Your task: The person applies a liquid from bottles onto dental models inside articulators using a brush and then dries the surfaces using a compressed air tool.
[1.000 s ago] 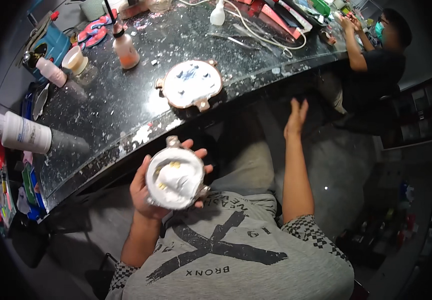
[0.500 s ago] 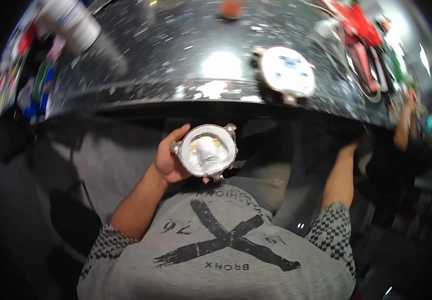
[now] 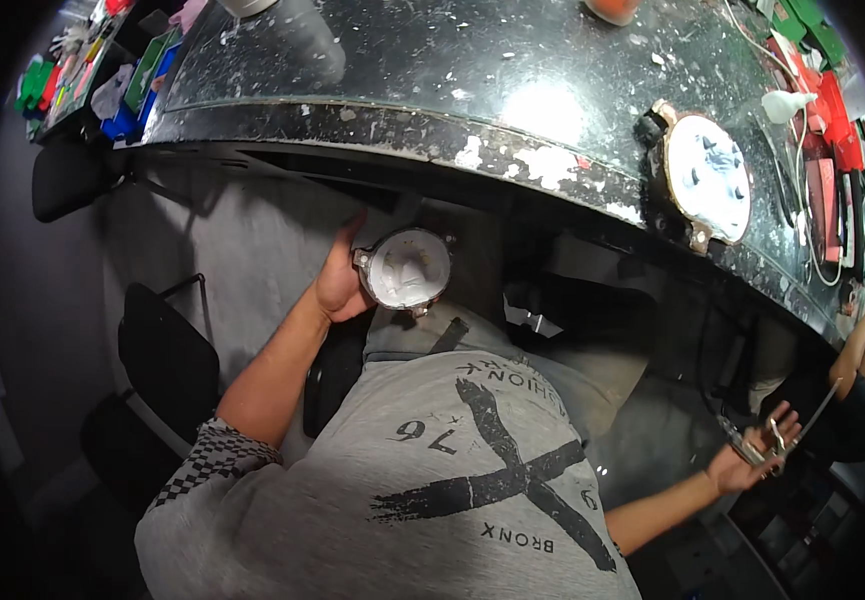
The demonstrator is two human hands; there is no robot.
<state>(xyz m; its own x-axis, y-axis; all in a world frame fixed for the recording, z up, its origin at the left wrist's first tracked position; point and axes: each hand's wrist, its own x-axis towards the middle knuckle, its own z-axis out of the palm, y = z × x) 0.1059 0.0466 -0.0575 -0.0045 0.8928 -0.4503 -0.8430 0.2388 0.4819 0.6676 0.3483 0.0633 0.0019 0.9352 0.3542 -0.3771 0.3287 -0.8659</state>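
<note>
My left hand [image 3: 342,284] is closed on the edge of a round metal denture flask half [image 3: 409,268] and holds it over my lap. The flask half has side lugs and a white, plaster-like lining with a hollow. Out to the lower right, my right hand [image 3: 742,466] grips what looks like a metal air blow gun [image 3: 755,447]. Its thin nozzle points up to the right, away from the flask half, and a dark hose seems to run to it. A second flask half [image 3: 709,178], filled with white plaster with raised bumps, rests at the bench's front edge.
The black, white-spattered bench [image 3: 402,125] spans the far side. Red-handled tools [image 3: 824,208], a small white squeeze bottle [image 3: 787,105] and a cable lie on its right. A blue bin [image 3: 132,118] stands far left, dark chairs [image 3: 164,345] below. Another person's arm [image 3: 855,350] shows far right.
My right hand has come from beneath the bench's right side to the lower right, and now shows the blow gun. My left hand still holds the flask half. The whole view has shifted.
</note>
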